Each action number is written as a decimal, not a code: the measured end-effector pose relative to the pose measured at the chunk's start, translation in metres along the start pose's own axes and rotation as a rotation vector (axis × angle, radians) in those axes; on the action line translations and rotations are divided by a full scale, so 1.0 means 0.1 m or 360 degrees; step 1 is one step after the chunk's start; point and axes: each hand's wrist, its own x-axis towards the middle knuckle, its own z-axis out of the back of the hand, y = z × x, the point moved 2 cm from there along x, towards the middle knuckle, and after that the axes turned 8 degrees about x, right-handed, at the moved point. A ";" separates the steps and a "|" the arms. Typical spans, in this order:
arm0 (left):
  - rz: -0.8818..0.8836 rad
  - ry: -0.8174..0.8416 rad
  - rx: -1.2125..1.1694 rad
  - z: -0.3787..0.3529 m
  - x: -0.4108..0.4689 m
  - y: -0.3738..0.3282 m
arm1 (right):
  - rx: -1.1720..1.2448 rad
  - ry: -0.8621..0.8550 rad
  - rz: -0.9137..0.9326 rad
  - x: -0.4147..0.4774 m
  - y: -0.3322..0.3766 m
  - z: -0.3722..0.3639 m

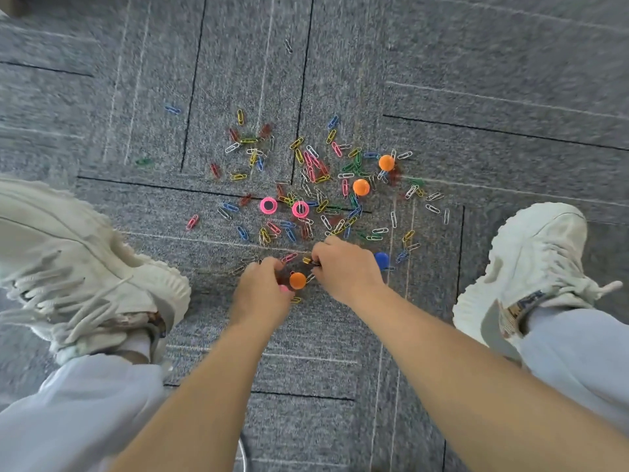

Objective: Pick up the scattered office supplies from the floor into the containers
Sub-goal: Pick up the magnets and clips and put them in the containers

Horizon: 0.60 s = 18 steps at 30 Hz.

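On grey carpet tiles (476,63), multicoloured wire paper clips (316,185) lie between two pale knit sneakers (85,267); a round orange plastic magnet (297,280) lies between the left hand (262,291) and right hand (343,267).

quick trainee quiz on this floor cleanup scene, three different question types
1. True or false: a container is in view.
2. How many orange magnets show? A one, B three, C five.
3. Fill in: the blue magnet lies right beside the ___ hand.
Key: 1 false; 2 B; 3 right, meaning the right hand.
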 end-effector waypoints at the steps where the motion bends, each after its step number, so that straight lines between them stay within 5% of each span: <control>1: -0.0003 -0.0022 0.0016 -0.01 -0.01 0.02 | -0.0025 -0.0008 -0.0018 0.01 0.01 -0.02; 6: 0.0029 -0.0007 0.0029 -0.04 -0.05 0.10 | 0.0132 -0.0064 -0.0184 -0.06 -0.16 0.07; 11: -0.0025 -0.0018 0.0067 -0.02 -0.06 0.04 | 0.0713 -0.0049 -0.0165 -0.05 -0.31 0.30; 18: -0.0262 0.0116 -0.0118 -0.04 0.00 -0.14 | 0.0508 0.0186 -0.0374 -0.17 -0.81 0.37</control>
